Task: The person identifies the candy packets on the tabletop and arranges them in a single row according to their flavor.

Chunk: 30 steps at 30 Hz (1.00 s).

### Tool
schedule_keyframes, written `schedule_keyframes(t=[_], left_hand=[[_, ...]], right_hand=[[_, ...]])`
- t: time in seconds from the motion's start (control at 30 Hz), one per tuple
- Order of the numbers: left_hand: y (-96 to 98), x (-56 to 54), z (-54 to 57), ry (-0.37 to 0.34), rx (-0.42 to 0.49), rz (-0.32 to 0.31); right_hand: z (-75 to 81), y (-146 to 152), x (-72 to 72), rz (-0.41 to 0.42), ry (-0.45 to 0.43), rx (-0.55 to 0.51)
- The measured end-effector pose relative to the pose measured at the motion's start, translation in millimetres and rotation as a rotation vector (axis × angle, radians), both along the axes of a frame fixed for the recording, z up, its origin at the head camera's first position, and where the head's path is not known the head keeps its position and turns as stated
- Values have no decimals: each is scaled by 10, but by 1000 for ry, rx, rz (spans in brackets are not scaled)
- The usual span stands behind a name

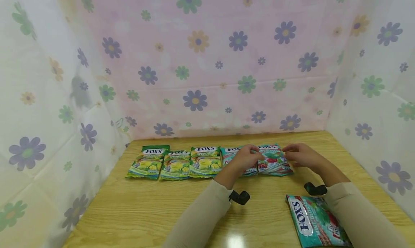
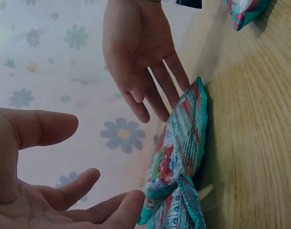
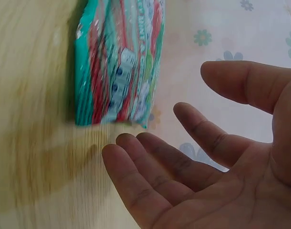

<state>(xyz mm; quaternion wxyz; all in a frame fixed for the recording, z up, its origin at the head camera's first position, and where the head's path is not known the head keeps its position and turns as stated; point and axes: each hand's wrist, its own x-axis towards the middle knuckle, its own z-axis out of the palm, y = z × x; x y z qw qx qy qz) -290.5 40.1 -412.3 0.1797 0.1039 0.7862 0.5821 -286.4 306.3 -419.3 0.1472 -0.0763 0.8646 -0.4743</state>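
A teal Fox's mint candy bag [image 1: 273, 162] lies at the right end of a row, its print showing red fruit. Over the neighbouring teal candy bag [image 1: 228, 154], partly covering it, is my left hand [image 1: 247, 157]; its fingers are spread and relaxed. To the right of the end bag is my right hand [image 1: 303, 157], fingers loosely bent and apart from the bag in the right wrist view. Neither palm holds anything. Whether a left fingertip touches the end bag [image 2: 183, 129] I cannot tell.
Three green-and-yellow Fox's bags [image 1: 204, 163] continue the row leftward. Another teal Fox's bag [image 1: 311, 219] lies at the front right, partly beneath my right forearm. Flowered cloth [image 1: 217, 71] walls the wooden table [image 1: 146, 212] at the back and both sides.
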Motion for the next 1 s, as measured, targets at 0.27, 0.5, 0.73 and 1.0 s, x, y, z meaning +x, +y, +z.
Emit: schedule_keyframes(t=[0.27, 0.5, 0.73, 1.0], left_hand=[[-37, 292, 67, 189, -164, -123], [103, 712, -25, 337, -373, -308], [386, 1159, -164, 468, -665, -446], [593, 1360, -277, 655, -894, -459]], right_hand=[[68, 213, 248, 61, 73, 153], [74, 429, 489, 189, 78, 200], [-11, 624, 621, 278, 17, 121], [-50, 679, 716, 336, -9, 29]])
